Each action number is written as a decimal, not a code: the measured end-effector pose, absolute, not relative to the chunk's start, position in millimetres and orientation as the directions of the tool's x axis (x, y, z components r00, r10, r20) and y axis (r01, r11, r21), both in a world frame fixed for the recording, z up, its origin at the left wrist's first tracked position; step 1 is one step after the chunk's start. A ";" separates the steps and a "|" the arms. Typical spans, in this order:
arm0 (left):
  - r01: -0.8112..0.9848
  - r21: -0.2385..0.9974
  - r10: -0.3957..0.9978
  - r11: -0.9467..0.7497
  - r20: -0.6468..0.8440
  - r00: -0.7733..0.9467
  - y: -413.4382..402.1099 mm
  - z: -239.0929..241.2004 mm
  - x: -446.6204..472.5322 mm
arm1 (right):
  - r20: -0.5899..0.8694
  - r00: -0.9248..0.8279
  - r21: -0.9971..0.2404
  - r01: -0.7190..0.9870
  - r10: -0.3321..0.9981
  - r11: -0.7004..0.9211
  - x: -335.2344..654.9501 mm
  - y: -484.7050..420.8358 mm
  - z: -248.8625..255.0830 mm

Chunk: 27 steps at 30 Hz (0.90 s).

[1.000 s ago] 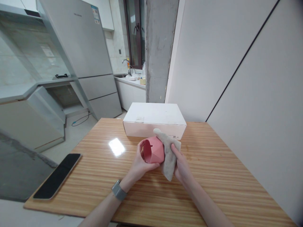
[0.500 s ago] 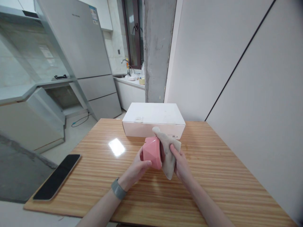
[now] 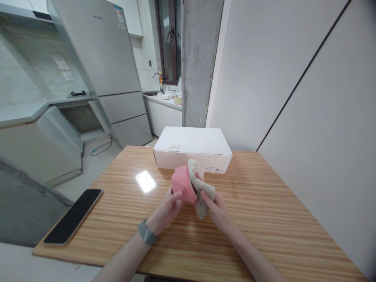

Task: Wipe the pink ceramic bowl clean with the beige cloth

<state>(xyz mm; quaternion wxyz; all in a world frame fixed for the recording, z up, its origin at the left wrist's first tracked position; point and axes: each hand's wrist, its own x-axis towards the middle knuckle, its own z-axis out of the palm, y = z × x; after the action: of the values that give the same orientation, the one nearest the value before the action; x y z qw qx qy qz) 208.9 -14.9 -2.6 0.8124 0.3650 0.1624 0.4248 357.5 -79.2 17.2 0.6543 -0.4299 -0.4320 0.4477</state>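
Observation:
A pink faceted pot-like container (image 3: 182, 184) is tilted on its side above the table, its mouth turned to the right. My left hand (image 3: 170, 203) is closed around its lower left side, thumb across the near face. In my right hand (image 3: 216, 203) is a light grey cloth (image 3: 202, 196), pinched between thumb and fingers. The cloth lies against the container's rim and covers much of its mouth, so the inside is hidden. Part of the right fingers is behind the cloth.
Behind my hands a white cardboard box (image 3: 192, 143) stands at the table's far edge. A black phone (image 3: 73, 216) lies near the left edge of the wooden table (image 3: 264, 219). A white wall (image 3: 311, 129) borders the right side.
The container has shifted slightly left and up with my left hand. My right hand has moved left, bunching the cloth closer over the rim.

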 end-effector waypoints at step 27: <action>-0.596 0.754 0.873 0.278 0.061 0.484 -10.1 -3.8 211.8 | 0.210 0.151 -0.944 -0.226 0.966 0.240 349.6 -90.1 18.9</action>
<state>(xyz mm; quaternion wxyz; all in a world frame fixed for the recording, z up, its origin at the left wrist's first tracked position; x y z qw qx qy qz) 211.8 -10.1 -3.8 0.7772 0.3714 0.1867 0.4723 349.6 -90.1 18.9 0.6416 -0.4050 -0.4567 0.4645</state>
